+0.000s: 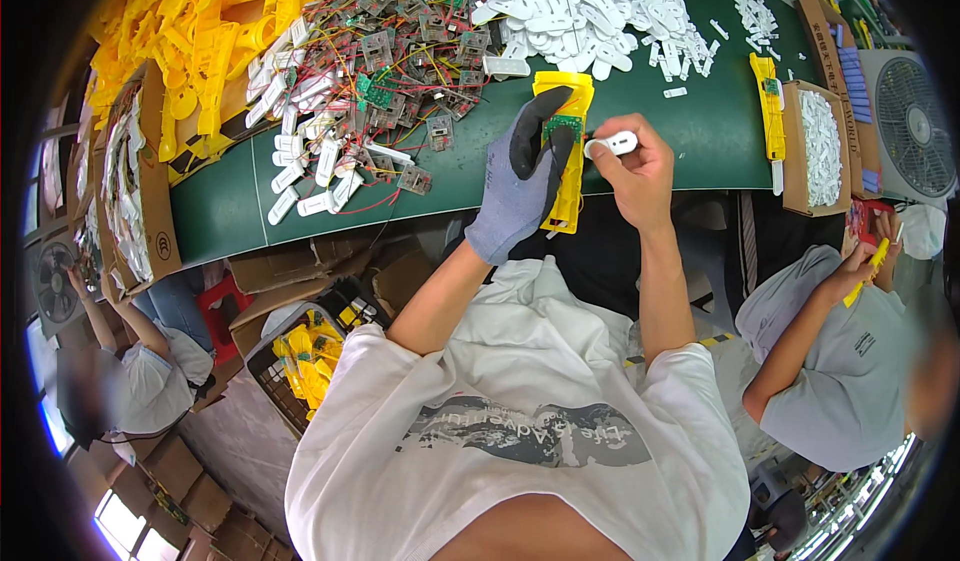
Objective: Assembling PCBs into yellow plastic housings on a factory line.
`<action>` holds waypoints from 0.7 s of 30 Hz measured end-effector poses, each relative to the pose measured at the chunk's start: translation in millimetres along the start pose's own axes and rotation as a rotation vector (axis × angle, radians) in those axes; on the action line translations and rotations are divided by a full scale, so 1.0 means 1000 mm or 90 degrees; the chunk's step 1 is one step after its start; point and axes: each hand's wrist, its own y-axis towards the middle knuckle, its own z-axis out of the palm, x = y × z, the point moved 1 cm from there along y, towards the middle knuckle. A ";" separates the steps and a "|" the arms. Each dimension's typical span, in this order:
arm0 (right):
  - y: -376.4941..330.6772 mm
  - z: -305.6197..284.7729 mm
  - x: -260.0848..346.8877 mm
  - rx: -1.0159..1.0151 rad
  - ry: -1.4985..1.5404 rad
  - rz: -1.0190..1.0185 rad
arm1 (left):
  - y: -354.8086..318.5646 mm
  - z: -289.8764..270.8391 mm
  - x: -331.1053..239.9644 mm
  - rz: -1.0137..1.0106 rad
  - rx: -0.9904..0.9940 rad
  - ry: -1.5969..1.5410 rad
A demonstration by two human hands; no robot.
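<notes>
Casing [573, 175] in left fingers [527, 134]; white piece [622, 143] in right fingers [648, 139].

From the wearer's head, one wide fisheye view faces down, close over the green counter [712, 131].
</notes>
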 end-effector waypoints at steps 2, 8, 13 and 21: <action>0.001 -0.001 0.001 0.023 0.041 0.022 | 0.001 -0.003 -0.008 -0.076 0.019 0.010; -0.007 -0.011 0.002 0.110 0.068 0.060 | 0.002 -0.003 0.001 -0.065 0.030 0.072; -0.004 -0.013 0.002 0.113 -0.011 0.101 | 0.003 0.003 0.003 -0.068 -0.013 -0.013; -0.006 0.001 0.001 0.085 0.027 0.078 | 0.002 0.004 0.006 -0.066 -0.045 0.073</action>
